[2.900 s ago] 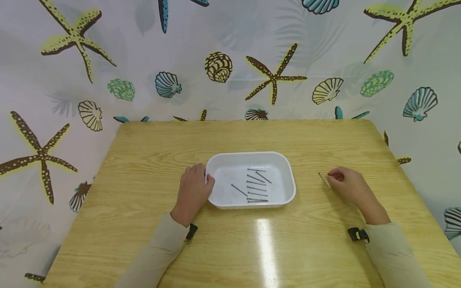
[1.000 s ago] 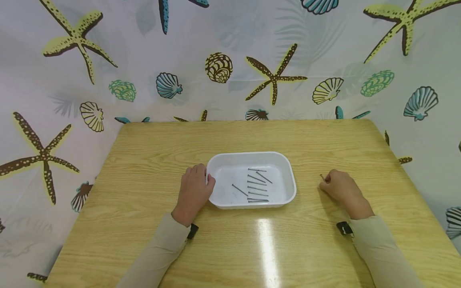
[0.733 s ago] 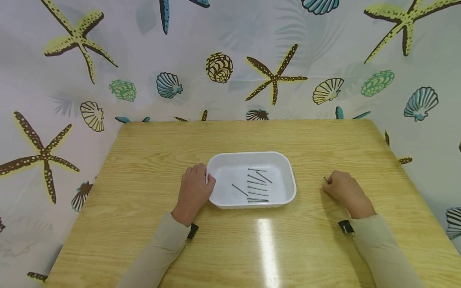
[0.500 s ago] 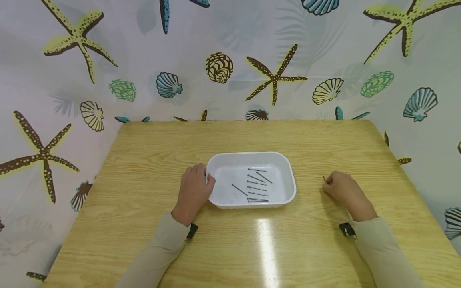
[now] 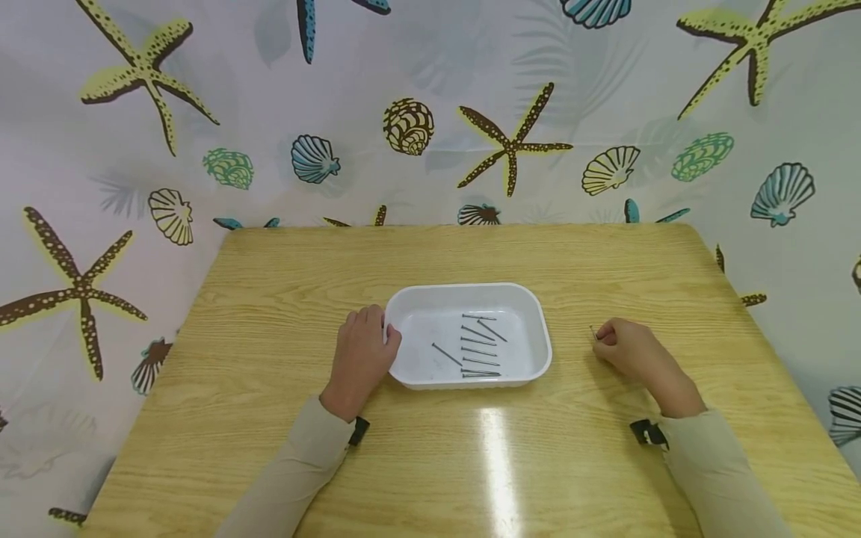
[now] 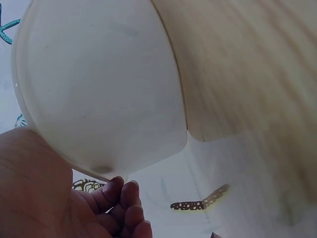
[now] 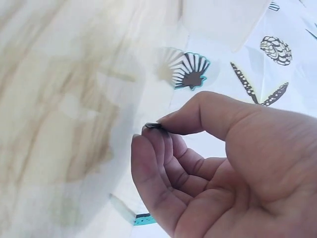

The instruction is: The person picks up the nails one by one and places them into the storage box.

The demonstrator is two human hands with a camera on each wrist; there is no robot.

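A white rectangular plastic tray [image 5: 420,299] sits mid-table. My left hand [image 5: 359,366] grips its left end, thumb over the rim and fingers along the outside. In the left wrist view, the tray's pale wall [image 6: 109,79] rises beside the curled fingers. Several thin metal nails [image 5: 480,352] lie in the tray, mostly in its right half and nearly parallel; two slant differently. To the right of the tray, my right hand [image 5: 632,351] pinches a nail [image 5: 593,332] between thumb and fingers. Only its dark end shows in the right wrist view; the fingers hide the rest.
The wood-grain table [image 5: 303,261] carries a bright light reflection in front of the tray. Behind it and at both sides hangs a white cloth [image 5: 444,45] printed with starfish and shells. A dark strap [image 5: 649,432] is on the right wrist.
Since the oldest frame, my right hand has moved left and its fingers now cover most of the nail. During the last half second it shifts slightly left again. My left hand stays at the tray.
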